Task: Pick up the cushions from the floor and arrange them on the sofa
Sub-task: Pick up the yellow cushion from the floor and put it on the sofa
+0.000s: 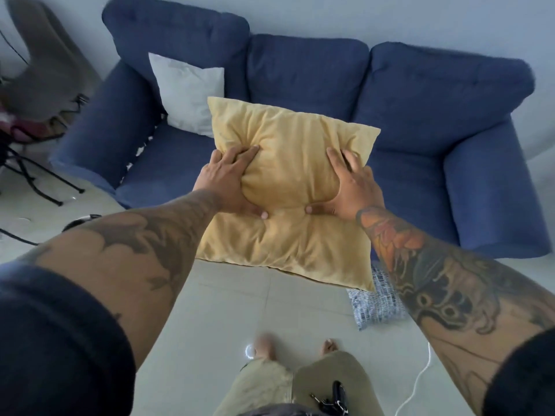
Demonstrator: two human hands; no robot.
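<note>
While aloft, yellow cushion (288, 187) before sofa (420, 94), white cushion (189, 91).

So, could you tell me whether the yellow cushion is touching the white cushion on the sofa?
Cannot tell. In the head view the yellow cushion, gripped by both hands, overlaps the white cushion, hiding any gap or contact.

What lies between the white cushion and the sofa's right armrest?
In the head view, bare blue seat; the yellow cushion, held in both hands, partly blocks it from the white cushion to the right armrest.
</note>
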